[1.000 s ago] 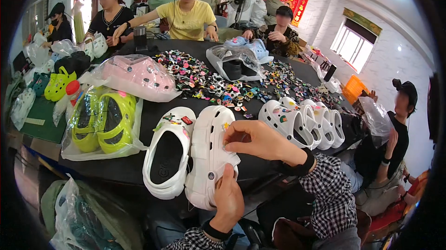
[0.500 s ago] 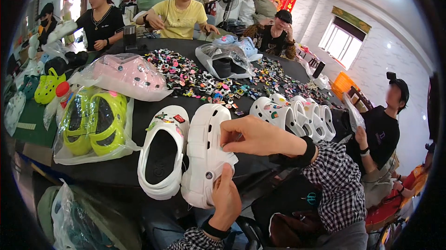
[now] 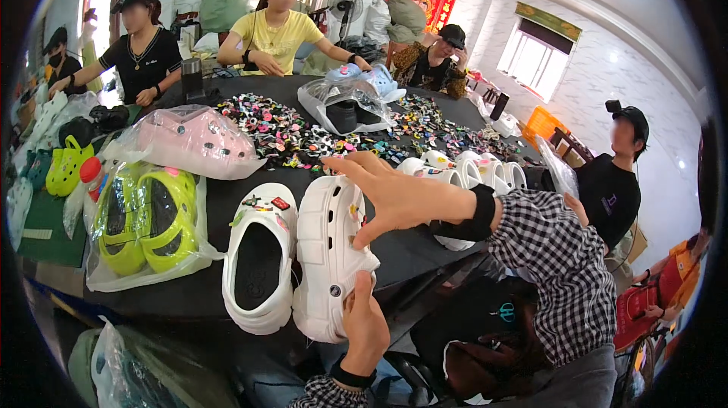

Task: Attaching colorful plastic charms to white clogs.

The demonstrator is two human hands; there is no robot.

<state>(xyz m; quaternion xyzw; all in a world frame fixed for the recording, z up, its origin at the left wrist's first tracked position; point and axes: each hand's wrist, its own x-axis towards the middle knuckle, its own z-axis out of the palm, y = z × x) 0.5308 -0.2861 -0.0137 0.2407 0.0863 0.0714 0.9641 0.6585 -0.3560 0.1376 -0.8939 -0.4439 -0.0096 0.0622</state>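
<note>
A white clog [image 3: 324,264] is tipped on its side in front of me, its sole edge facing left and a few small charms showing on its upper. My left hand [image 3: 365,324] grips it near the heel, thumb along the side. Above its toe, my right hand [image 3: 413,199] is open, with fingers stretched forward and thumb apart near the charms; I see nothing in it. Left of this clog lies its matching white clog [image 3: 265,214], sole down, with several colourful charms on its toe and a dark insole.
Bagged lime-green clogs [image 3: 168,241] and bagged pink clogs [image 3: 199,139] are on the left. Loose charms [image 3: 296,139] spread across the black table's middle. Decorated white clogs [image 3: 493,169] stand beyond my right forearm. Several people sit or stand around the table.
My right hand has gone from pinching at the tilted clog's upper to spreading its fingers forward over the toe. The left hand keeps its hold. The whole view has shifted slightly.
</note>
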